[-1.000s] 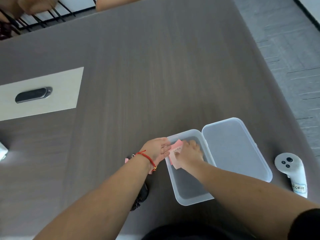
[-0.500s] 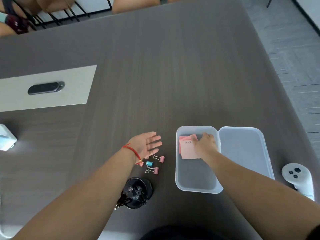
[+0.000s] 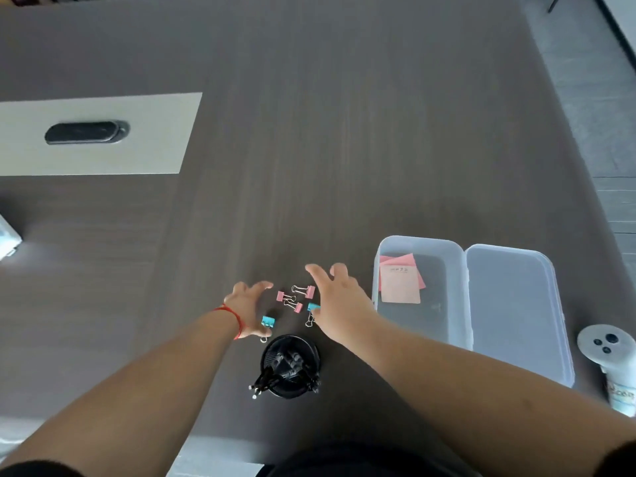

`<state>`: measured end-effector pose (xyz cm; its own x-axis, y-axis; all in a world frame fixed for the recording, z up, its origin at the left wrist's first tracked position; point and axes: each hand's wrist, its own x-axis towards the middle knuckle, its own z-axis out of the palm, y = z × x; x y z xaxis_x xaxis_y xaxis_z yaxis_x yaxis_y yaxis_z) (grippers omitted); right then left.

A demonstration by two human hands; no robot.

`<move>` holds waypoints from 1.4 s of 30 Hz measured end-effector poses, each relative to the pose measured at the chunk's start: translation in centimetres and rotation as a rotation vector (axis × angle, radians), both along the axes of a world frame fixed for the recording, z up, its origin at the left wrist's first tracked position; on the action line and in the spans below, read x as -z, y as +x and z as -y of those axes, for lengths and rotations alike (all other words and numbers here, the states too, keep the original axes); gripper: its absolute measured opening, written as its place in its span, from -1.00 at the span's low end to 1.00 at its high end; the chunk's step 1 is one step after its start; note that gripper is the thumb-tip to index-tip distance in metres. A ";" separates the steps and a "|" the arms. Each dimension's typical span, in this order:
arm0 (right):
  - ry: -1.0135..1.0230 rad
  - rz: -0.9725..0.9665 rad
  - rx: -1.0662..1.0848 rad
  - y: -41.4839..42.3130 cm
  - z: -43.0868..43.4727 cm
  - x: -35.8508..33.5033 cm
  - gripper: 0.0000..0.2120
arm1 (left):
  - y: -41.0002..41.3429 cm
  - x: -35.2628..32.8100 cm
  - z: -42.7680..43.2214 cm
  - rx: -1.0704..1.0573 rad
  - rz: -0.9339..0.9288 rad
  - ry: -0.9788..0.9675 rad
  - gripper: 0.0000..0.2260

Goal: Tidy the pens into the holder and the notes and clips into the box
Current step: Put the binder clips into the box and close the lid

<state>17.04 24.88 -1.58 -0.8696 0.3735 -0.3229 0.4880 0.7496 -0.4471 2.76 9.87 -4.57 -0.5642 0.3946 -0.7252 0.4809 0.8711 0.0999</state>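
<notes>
Several small binder clips lie in a loose cluster on the dark table: pink clips point(image 3: 295, 297) in the middle, a blue clip point(image 3: 267, 321) at the left, another blue clip point(image 3: 312, 308) partly under my right hand. My left hand point(image 3: 248, 311) is open with curled fingers at the cluster's left. My right hand point(image 3: 335, 297) is open, spread at its right. Neither holds anything. The clear plastic box point(image 3: 452, 304) holds pink sticky notes point(image 3: 401, 282). A black pen holder point(image 3: 290, 366) with pens stands just below the clips.
The box's clear lid point(image 3: 516, 315) lies flat to the right of the box. A white controller point(image 3: 609, 363) rests near the table's right edge. A pale panel with a dark oval grommet point(image 3: 86, 132) is at the far left. A white object point(image 3: 8, 239) pokes in at the left edge.
My right hand let go of the pink notes in the box and moved left to the clips. My left hand closed in on the clips from the left.
</notes>
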 end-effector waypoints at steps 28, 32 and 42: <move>-0.059 0.322 0.184 -4.2 2.1 7.0 -0.68 | 0.6 4.7 -2.8 0.067 -0.031 0.427 -0.77; -0.102 0.317 0.202 -4.0 1.8 7.1 -0.78 | 0.7 4.6 -2.7 0.129 -0.038 0.390 -0.88; -0.085 0.293 0.147 -3.2 1.3 7.2 -0.79 | 1.2 4.6 -3.2 0.354 -0.102 0.286 -0.82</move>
<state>13.79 23.55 -8.77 -0.6740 0.4493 -0.5863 0.7052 0.6277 -0.3297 3.94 13.04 -9.18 -0.4219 0.7517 -0.5070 0.7632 0.5963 0.2490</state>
